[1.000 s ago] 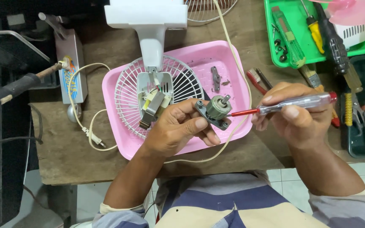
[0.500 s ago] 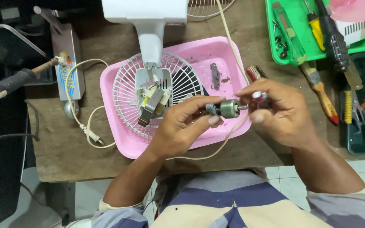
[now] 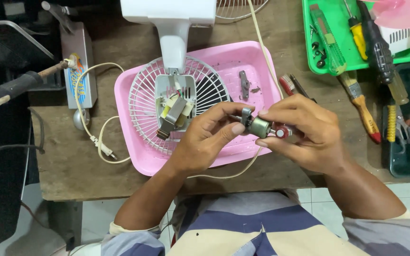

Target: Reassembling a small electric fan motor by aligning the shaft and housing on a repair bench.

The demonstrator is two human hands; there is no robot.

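My left hand [image 3: 209, 135] and my right hand [image 3: 307, 135] together hold a small grey motor rotor [image 3: 258, 126] with a thin shaft, above the front of a pink tray [image 3: 134, 151]. The left fingers pinch its shaft end; the right fingers grip the other end, where a red-tipped screwdriver [image 3: 283, 132] lies in the palm. In the tray lies a white fan guard [image 3: 143, 102] with the fan's motor housing [image 3: 174, 106] open on it. The white fan stand [image 3: 174, 23] reaches back from it.
A green tray [image 3: 319, 66] at the back right holds a cutter, screwdrivers and screws. A paintbrush [image 3: 359, 102] and a dark tray [image 3: 395, 163] with scissors lie to the right. A soldering iron [image 3: 20, 85], a power strip [image 3: 79, 66] and a white cable [image 3: 98, 137] are on the left.
My right hand has drawn in from the right and closed onto the rotor's end, with the screwdriver tucked into the palm. The rotor now lies level between both hands.
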